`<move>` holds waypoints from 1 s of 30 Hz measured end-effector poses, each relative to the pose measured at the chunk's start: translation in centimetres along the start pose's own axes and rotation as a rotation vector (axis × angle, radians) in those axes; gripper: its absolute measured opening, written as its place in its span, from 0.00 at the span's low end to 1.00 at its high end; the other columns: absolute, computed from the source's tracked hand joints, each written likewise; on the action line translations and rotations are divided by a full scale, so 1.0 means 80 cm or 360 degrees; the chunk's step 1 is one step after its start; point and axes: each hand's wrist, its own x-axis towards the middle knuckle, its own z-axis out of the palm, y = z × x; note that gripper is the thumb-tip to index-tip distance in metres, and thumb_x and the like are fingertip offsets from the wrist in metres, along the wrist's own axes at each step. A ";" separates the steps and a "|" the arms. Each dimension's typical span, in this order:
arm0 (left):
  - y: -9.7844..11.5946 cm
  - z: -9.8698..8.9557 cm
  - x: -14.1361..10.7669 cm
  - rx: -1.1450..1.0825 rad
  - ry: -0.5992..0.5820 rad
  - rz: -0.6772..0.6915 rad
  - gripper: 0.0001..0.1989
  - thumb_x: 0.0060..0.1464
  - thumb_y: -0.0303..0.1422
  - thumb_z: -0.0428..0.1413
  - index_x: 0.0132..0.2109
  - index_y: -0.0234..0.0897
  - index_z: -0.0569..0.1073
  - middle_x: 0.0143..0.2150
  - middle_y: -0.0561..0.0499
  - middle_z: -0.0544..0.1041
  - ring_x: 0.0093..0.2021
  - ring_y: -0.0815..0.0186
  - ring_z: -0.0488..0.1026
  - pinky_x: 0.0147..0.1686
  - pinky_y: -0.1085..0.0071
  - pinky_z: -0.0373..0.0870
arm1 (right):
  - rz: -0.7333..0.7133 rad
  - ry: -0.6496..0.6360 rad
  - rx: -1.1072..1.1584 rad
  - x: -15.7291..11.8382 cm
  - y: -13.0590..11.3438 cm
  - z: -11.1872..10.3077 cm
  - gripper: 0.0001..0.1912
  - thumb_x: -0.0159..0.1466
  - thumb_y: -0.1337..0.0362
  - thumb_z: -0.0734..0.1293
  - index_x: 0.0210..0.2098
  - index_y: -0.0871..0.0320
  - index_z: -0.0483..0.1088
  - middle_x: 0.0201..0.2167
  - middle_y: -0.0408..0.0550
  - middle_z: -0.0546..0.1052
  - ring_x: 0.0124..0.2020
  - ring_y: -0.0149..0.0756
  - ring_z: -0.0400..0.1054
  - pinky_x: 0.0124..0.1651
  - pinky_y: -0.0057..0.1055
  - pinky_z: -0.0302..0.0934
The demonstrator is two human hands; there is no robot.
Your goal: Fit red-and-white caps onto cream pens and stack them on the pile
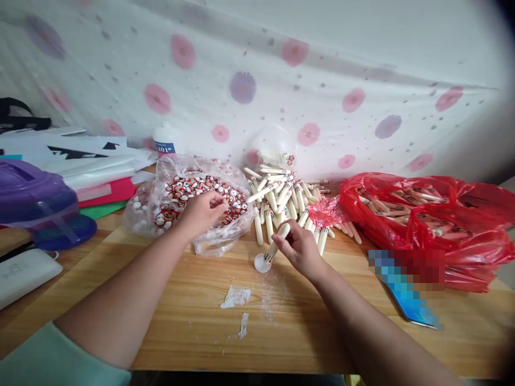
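Observation:
My right hand [300,247] is closed around a cream multicolour pen [272,250]. The pen is tilted, with its coloured-slider end down in a small round white cap [263,263] on the table. My left hand [204,212] is over an open clear plastic bag [217,242] full of small red, white and brown figure pieces [193,187]. Its thumb and fingertips are pinched together at the pieces; whether one is between them is too small to tell. Behind my right hand lies a heap of similar cream pens [277,195].
Red plastic bags [406,241] with pink pens stand at right, beside a blue, partly pixelated flat object [410,300]. White scraps [236,296] lie in front. A purple-blue container [40,198], white case [28,276], papers [88,161] and a white bottle [164,142] are at left.

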 end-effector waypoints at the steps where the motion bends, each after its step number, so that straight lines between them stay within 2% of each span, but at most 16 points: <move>1: 0.004 0.002 -0.003 -0.0176 -0.0030 -0.0020 0.15 0.51 0.43 0.53 0.38 0.36 0.73 0.33 0.51 0.77 0.32 0.65 0.71 0.33 0.71 0.65 | 0.0014 -0.0012 -0.0013 -0.001 0.003 0.002 0.14 0.62 0.54 0.64 0.27 0.57 0.61 0.20 0.40 0.64 0.20 0.27 0.56 0.24 0.26 0.51; 5: 0.016 0.010 -0.012 -0.0633 -0.0155 -0.0051 0.15 0.47 0.40 0.58 0.40 0.35 0.72 0.32 0.52 0.76 0.31 0.68 0.71 0.31 0.74 0.65 | 0.0088 -0.0120 -0.0056 -0.004 0.006 0.005 0.14 0.60 0.54 0.66 0.26 0.57 0.63 0.19 0.41 0.66 0.20 0.27 0.56 0.23 0.25 0.50; 9: 0.021 0.016 -0.017 -0.0779 -0.0280 -0.0078 0.17 0.48 0.38 0.59 0.44 0.35 0.74 0.37 0.50 0.78 0.34 0.67 0.72 0.34 0.73 0.66 | 0.0123 -0.0318 -0.0115 -0.006 0.005 0.006 0.13 0.62 0.56 0.64 0.27 0.59 0.68 0.22 0.44 0.71 0.22 0.28 0.60 0.25 0.26 0.52; 14: 0.025 0.024 -0.021 -0.0860 -0.0386 -0.0061 0.12 0.46 0.36 0.60 0.38 0.34 0.75 0.37 0.50 0.78 0.36 0.67 0.73 0.38 0.72 0.67 | 0.0072 -0.0309 -0.0125 -0.009 0.006 0.008 0.14 0.62 0.57 0.63 0.27 0.60 0.70 0.23 0.46 0.72 0.21 0.28 0.61 0.25 0.26 0.53; 18: 0.032 0.028 -0.024 -0.0974 -0.0482 -0.0167 0.10 0.43 0.31 0.62 0.36 0.34 0.76 0.32 0.53 0.77 0.32 0.71 0.72 0.35 0.74 0.66 | 0.0103 -0.0235 -0.0012 -0.010 0.008 0.011 0.13 0.61 0.57 0.65 0.27 0.61 0.71 0.25 0.48 0.74 0.23 0.30 0.65 0.26 0.26 0.56; 21: 0.038 0.030 -0.028 -0.1064 -0.0566 -0.0236 0.11 0.42 0.30 0.63 0.36 0.33 0.76 0.28 0.54 0.76 0.29 0.72 0.71 0.32 0.75 0.65 | 0.0225 -0.0018 0.0359 -0.007 0.010 0.010 0.12 0.59 0.58 0.68 0.25 0.61 0.70 0.22 0.46 0.73 0.21 0.28 0.64 0.23 0.25 0.57; 25: 0.046 0.033 -0.035 -0.1247 -0.0623 -0.0298 0.11 0.39 0.28 0.64 0.33 0.32 0.75 0.26 0.53 0.77 0.27 0.72 0.71 0.29 0.75 0.66 | 0.0491 0.0436 0.1266 -0.001 0.007 0.004 0.12 0.53 0.58 0.72 0.27 0.60 0.69 0.16 0.41 0.71 0.15 0.27 0.63 0.16 0.22 0.54; 27: 0.049 0.036 -0.039 -0.1373 -0.0643 -0.0327 0.11 0.37 0.28 0.65 0.31 0.32 0.74 0.25 0.53 0.77 0.27 0.72 0.72 0.29 0.75 0.67 | 0.0500 0.0527 0.1556 0.001 0.002 0.002 0.12 0.51 0.60 0.73 0.27 0.60 0.70 0.16 0.43 0.73 0.15 0.28 0.64 0.16 0.22 0.56; 30: 0.051 0.040 -0.044 -0.1512 -0.0656 -0.0327 0.13 0.37 0.31 0.67 0.30 0.33 0.72 0.23 0.54 0.76 0.25 0.71 0.73 0.27 0.74 0.69 | 0.0391 0.0565 0.1719 0.001 -0.006 0.001 0.10 0.50 0.62 0.74 0.26 0.61 0.72 0.16 0.45 0.74 0.15 0.28 0.66 0.18 0.23 0.60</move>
